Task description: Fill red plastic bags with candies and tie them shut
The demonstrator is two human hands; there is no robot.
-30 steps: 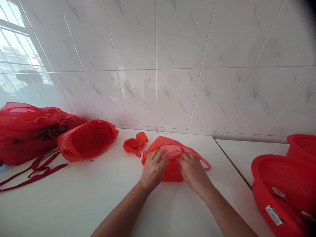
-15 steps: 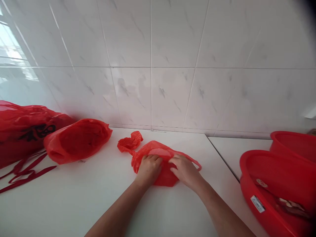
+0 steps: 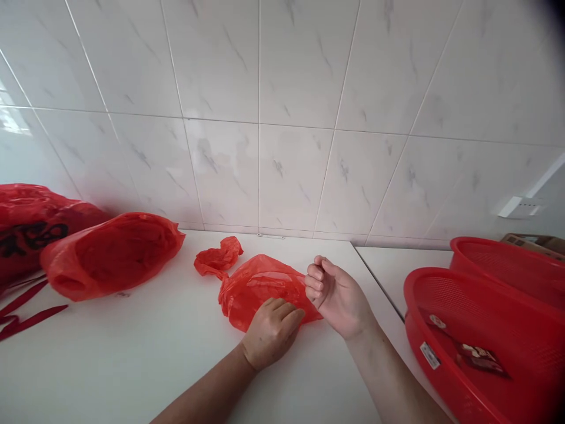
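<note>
A puffed red plastic bag (image 3: 260, 291) lies on the white table (image 3: 132, 365), with a twisted neck running to a crumpled red knot of plastic (image 3: 217, 257) at its far left. My left hand (image 3: 271, 333) rests on the bag's near edge, fingers closed together and pressing on it. My right hand (image 3: 335, 297) is off the bag, just beyond its right end, turned on its side with the fingers curled on nothing.
To the left lie a folded red bag (image 3: 110, 256), a large red bag with a black character (image 3: 26, 235) and red strips (image 3: 30, 321). Two red mesh baskets (image 3: 507, 262) (image 3: 459, 330) stand at right, one holding a packet (image 3: 481, 359). Behind rises a marble-look tile wall (image 3: 291, 118).
My right hand has lifted off the bag and moved right, turning onto its side. The bag now looks puffed and rounder. The view has swung right, so the left-hand things sit further left.
</note>
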